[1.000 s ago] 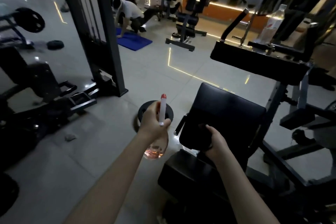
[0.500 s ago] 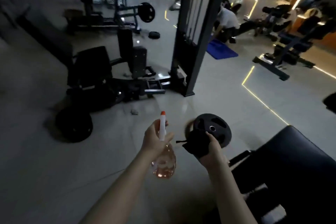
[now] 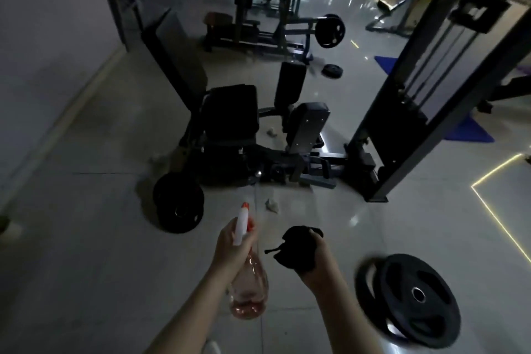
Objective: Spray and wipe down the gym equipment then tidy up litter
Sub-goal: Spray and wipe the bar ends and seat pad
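- Dim tiled floor (image 3: 86,267) is holding crumpled litter (image 3: 271,205)
- Left hand (image 3: 230,250) is gripping spray bottle (image 3: 250,287), right hand (image 3: 319,270) clutching black cloth (image 3: 297,250)
- Likely risk — feet catching the unlit weight plate (image 3: 416,296)

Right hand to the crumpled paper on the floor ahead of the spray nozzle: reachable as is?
Probably not as is. The way to the crumpled paper is bare floor, but the right hand grips a black cloth, so its fingers are full, and the paper lies low ahead; a stoop seems needed.
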The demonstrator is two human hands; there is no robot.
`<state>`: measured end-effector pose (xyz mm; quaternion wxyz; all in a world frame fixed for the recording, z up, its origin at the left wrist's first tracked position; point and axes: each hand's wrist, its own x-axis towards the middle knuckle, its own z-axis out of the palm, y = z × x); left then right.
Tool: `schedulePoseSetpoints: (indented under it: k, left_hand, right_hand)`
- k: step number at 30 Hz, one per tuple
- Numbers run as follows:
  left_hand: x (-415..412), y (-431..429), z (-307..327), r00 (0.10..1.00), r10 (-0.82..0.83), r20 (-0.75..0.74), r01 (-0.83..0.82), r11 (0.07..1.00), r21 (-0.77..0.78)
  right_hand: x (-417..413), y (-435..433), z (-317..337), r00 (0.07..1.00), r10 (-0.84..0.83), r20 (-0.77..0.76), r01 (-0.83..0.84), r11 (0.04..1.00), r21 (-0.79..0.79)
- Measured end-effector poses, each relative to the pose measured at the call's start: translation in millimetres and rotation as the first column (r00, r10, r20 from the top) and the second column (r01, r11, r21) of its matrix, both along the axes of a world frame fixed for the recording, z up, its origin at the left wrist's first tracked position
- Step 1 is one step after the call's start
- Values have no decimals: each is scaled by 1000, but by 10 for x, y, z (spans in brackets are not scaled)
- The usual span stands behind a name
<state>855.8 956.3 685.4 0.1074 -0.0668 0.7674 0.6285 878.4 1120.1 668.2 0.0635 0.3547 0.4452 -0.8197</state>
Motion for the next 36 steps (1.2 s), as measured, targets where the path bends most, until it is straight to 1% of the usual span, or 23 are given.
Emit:
schedulePoseSetpoints:
  k: [1,2,4,6,8,12,13,16,18,21,25,29,33,36]
  left_hand:
    - [-206,-29,-13,1000,-4,18,4,1000,2]
    - [-381,-53,-38,999,-14,42,14,1000,4]
    - [-720,-82,-57,997,-35,74,35,999,3]
    - [-1002,-79,-78,992,-45,115,47,999,-7]
    - [-1352,-34,-165,986,-24,166,27,1000,-15]
    - [-1948,86,-330,969,-25,246,37,998,-44]
    - [-2194,147,-451,967,-12,254,24,999,-43]
    - [-2640,234,-595,957,32,287,-8,996,-84]
    - [-2925,272,-689,946,52,320,-25,996,-88]
    - [-3323,299,-810,927,74,369,-44,995,-90]
    - [-3864,251,-1168,906,97,412,-55,992,-111]
    - [-4333,177,-1578,900,68,431,-23,994,-108]
    - [-4741,89,-2000,893,54,448,-7,994,-107]
    - [-4925,66,-2384,883,53,467,13,991,-136]
  right_hand:
    - [-187,-41,-14,1000,-19,-3,18,1000,-17]
    - [-394,-77,-41,1000,-18,25,19,999,-27]
    - [-751,-121,-60,998,31,62,-28,998,-51]
    - [-1022,-90,-109,998,44,45,-42,998,-48]
    - [-1402,-18,-220,994,84,67,-80,995,-67]
    - [-2181,137,-499,986,86,143,-75,994,-84]
    - [-2492,203,-620,980,90,176,-75,993,-92]
    - [-3076,297,-790,975,90,202,-69,992,-110]
    - [-3420,346,-887,965,77,249,-53,993,-104]
    - [-3878,375,-1027,935,85,343,-72,996,-50]
    - [-4448,330,-1264,911,110,398,-141,989,50]
    - [-4932,194,-1453,908,129,398,-181,979,95]
    - [-5342,83,-1917,894,189,405,-274,948,162]
    - [-5524,52,-2319,881,220,420,-338,912,231]
